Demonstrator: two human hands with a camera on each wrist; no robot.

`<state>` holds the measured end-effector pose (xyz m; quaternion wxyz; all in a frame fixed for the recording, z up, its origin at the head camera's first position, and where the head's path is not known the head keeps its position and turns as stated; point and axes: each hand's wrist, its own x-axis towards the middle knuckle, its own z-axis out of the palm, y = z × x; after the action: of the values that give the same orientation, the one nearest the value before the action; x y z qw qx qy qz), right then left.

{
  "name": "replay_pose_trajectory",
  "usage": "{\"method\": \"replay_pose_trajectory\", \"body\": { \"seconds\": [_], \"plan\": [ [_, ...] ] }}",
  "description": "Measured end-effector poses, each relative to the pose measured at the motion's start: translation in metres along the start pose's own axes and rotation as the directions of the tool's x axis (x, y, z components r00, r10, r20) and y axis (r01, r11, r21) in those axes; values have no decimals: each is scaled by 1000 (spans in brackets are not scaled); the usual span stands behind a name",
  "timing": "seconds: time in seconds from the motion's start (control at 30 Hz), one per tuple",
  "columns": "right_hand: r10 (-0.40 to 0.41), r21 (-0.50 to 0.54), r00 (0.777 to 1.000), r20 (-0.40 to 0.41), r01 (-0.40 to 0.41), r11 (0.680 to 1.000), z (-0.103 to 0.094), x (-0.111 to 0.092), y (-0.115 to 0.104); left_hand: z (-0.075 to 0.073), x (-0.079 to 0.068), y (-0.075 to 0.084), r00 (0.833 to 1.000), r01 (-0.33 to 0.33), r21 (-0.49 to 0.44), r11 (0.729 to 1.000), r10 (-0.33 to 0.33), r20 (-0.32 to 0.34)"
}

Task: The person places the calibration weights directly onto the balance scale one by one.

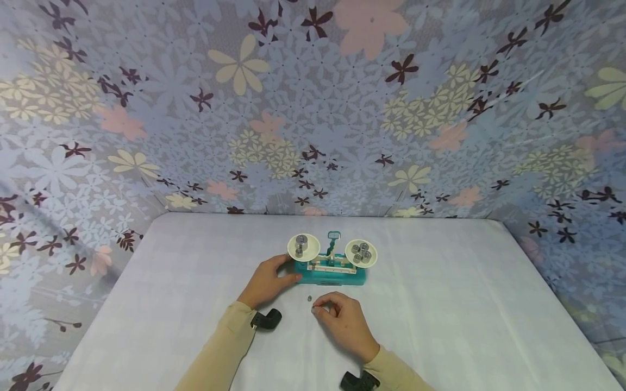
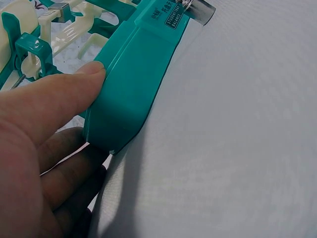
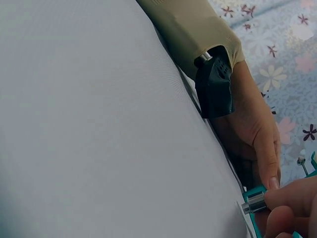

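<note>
A teal balance scale (image 1: 330, 276) with two cream pans stands on the table. My left hand (image 1: 268, 281) grips the left end of its base, the thumb (image 2: 91, 74) lying on the front face and the fingers behind. In the left pan (image 1: 313, 241) are a large and a smaller metal weight (image 1: 301, 242). Several similar weights (image 1: 362, 252) sit in the right pan (image 1: 370, 260). Before the base, my right hand (image 1: 346, 323) pinches a small metal weight (image 1: 313, 310) between thumb and forefinger. Another small weight (image 1: 310, 298) stands on the cloth just beyond those fingertips.
White cloth (image 1: 464, 304) covers the table. Flower-patterned fabric (image 1: 313, 108) rises behind it and at both sides. A black camera (image 1: 266, 319) is strapped to the left wrist, and another (image 1: 359, 381) to the right.
</note>
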<state>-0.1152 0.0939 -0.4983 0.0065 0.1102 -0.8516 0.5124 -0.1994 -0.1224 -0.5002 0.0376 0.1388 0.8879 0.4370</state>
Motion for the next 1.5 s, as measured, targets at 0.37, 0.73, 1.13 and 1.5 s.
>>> {"method": "replay_pose_trajectory", "body": {
  "seconds": [0.37,0.73,1.13,1.5],
  "plan": [
    [20,49,1000,-8,-19,999,1,0,3,0,-1,1,1000,-4,7,1000,4,1],
    [16,63,1000,-11,-15,998,1,1,3,-1,0,0,1000,-8,4,1000,8,-1],
    [55,139,998,-21,-52,989,0,-1,1,-1,0,0,1000,-7,3,1000,7,10],
    [49,144,998,-47,-42,989,-3,-1,-7,-1,0,-1,1000,-8,15,1000,8,11]
  ]
}}
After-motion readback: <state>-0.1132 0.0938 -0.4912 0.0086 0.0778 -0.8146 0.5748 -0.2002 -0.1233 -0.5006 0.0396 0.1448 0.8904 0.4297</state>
